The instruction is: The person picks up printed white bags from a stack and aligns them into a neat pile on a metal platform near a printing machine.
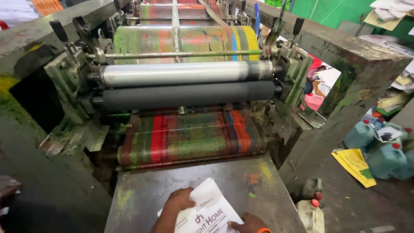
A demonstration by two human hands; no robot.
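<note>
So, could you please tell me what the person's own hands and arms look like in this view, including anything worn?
Both hands are bare, with no gloves. The left hand continues into a bare forearm with no sleeve in view. The right hand has an orange band at the wrist; the arm beyond it is out of frame.

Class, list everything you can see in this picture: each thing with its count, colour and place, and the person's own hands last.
Printing machine: one, grimy grey-green, fills the middle.
Ink-stained rollers: at least two, red, green and yellow streaks, upper and lower.
Metal roller: one, silver, centre.
Rubber roller: one, dark grey, just below.
Feed table: one, grey steel, front.
Printed bag: one, white, on the table.
Jugs: several, pale blue with red caps, floor at right.
Yellow sheet: one, floor.
Left hand: on the bag.
Right hand: on the bag's edge.
</note>
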